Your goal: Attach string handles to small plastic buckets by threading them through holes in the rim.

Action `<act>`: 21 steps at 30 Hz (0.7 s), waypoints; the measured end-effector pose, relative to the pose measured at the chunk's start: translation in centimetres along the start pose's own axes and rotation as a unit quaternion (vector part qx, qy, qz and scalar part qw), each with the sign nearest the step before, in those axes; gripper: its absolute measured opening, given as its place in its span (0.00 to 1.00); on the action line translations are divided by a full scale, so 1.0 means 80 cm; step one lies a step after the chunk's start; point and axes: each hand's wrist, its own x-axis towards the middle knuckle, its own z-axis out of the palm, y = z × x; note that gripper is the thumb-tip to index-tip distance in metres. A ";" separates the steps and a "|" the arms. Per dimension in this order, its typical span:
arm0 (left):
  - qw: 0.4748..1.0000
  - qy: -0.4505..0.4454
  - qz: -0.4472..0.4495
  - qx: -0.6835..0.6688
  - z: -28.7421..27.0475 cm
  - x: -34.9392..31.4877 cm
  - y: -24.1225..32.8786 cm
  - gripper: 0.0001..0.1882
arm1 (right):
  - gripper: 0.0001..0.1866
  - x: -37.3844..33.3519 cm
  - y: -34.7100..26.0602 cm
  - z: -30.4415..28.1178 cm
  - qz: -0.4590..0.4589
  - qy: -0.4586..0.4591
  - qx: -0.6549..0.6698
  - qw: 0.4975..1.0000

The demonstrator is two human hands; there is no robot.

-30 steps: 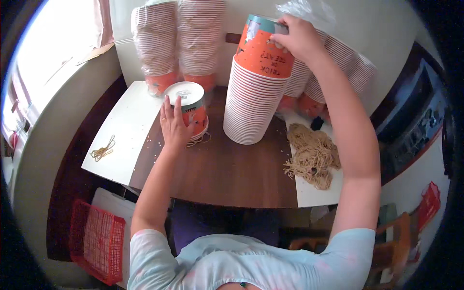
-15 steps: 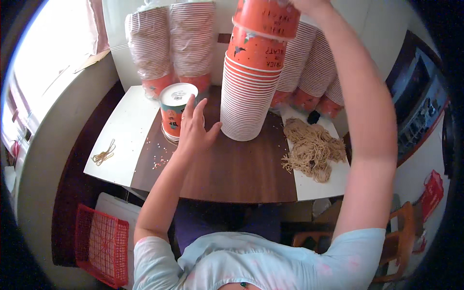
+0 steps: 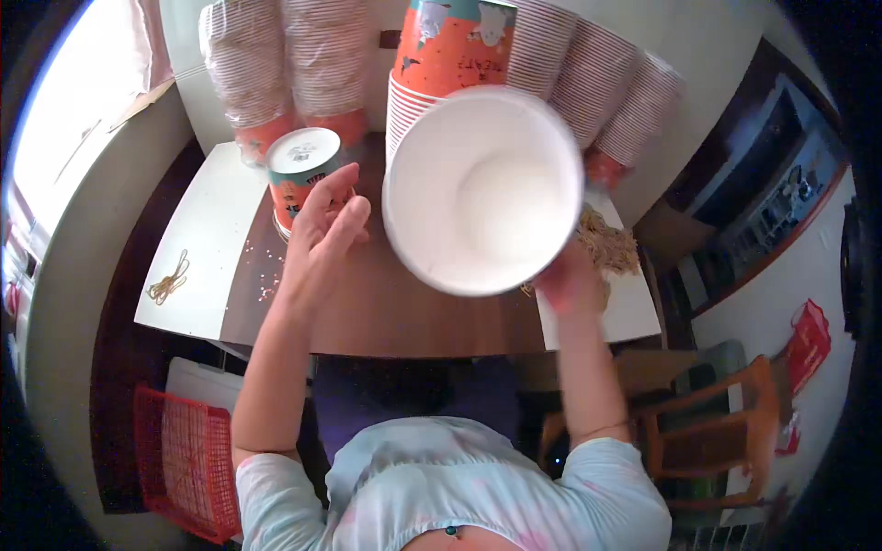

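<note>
My right hand [image 3: 570, 280] grips a paper bucket [image 3: 423, 216] by its lower right side. The bucket's mouth faces up toward me, so its white inside shows and its outer print is hidden. Behind it rises a tall stack of nested upside-down buckets [image 3: 455, 60], orange and teal with white rims, partly covered by the held one. On the left, a shorter orange and teal bucket stack [image 3: 287, 195] stands upside down, its white base on top. My left hand [image 3: 322, 239] is beside that stack, fingers loosely bent and apart, holding nothing.
Plastic-wrapped bucket stacks [image 3: 243, 69] line the back wall, with more wrapped stacks [image 3: 593, 78] at right. Tan cords [image 3: 617, 243] lie heaped on the table's right. A small cord bundle [image 3: 169, 278] and scattered bits [image 3: 266, 266] lie left. A red basket [image 3: 184, 464] and wooden chair [image 3: 712, 436] stand below.
My right hand has come down from the top of the tall stack with one bucket, now turned mouth toward me. My left hand has shifted slightly left. The view has tilted.
</note>
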 end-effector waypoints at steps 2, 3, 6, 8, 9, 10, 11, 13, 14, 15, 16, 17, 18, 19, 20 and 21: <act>0.997 -0.022 -0.016 0.070 0.005 -0.004 0.004 0.26 | 0.13 -0.028 0.059 0.005 0.110 0.022 0.119 0.987; 0.994 -0.038 -0.038 0.091 0.002 -0.007 0.001 0.24 | 0.15 -0.035 0.088 -0.014 0.146 -0.028 0.146 0.978; 0.984 -0.050 -0.100 0.136 -0.012 -0.011 -0.015 0.23 | 0.18 -0.053 0.112 -0.037 0.282 -0.092 0.076 0.952; 0.983 -0.034 -0.090 0.155 -0.019 -0.016 -0.023 0.22 | 0.19 -0.051 0.093 -0.041 0.210 -0.087 -0.170 0.959; 0.981 -0.012 -0.078 0.177 -0.017 -0.020 -0.020 0.20 | 0.14 -0.040 0.081 -0.058 0.146 -0.110 -0.294 0.938; 0.980 -0.008 -0.085 0.178 -0.024 -0.024 -0.027 0.20 | 0.12 -0.034 0.056 -0.057 0.053 -0.114 -0.469 0.874; 0.972 0.002 -0.078 0.222 -0.035 -0.025 -0.030 0.20 | 0.09 -0.026 0.026 -0.054 -0.046 -0.113 -0.624 0.772; 0.947 0.002 -0.107 0.303 -0.027 -0.025 -0.019 0.22 | 0.07 0.013 -0.006 -0.100 -0.140 -0.069 -0.685 0.712; 0.947 0.001 -0.112 0.302 -0.026 -0.028 -0.017 0.22 | 0.08 0.021 -0.027 -0.094 -0.097 -0.055 -0.712 0.693; 0.942 0.005 -0.099 0.320 -0.026 -0.030 -0.017 0.22 | 0.08 0.029 -0.047 -0.084 -0.055 -0.043 -0.738 0.672; 0.938 0.004 -0.084 0.337 -0.025 -0.028 -0.018 0.21 | 0.08 0.040 -0.054 -0.088 -0.053 -0.038 -0.739 0.670; 0.939 0.001 -0.083 0.334 -0.024 -0.026 -0.021 0.21 | 0.08 0.051 -0.059 -0.093 -0.095 -0.072 -0.766 0.632; 0.932 0.000 -0.073 0.354 -0.023 -0.025 -0.023 0.21 | 0.08 0.059 -0.063 -0.094 -0.135 -0.107 -0.788 0.592; 0.925 0.000 -0.062 0.374 -0.023 -0.024 -0.025 0.22 | 0.08 0.068 -0.066 -0.093 -0.125 -0.158 -0.792 0.576; 0.925 -0.003 -0.062 0.374 -0.025 -0.023 -0.031 0.22 | 0.08 0.074 -0.065 -0.090 -0.123 -0.156 -0.792 0.577; 0.928 0.009 -0.053 0.368 -0.030 -0.025 -0.037 0.21 | 0.07 0.079 -0.062 -0.082 -0.079 -0.198 -0.796 0.566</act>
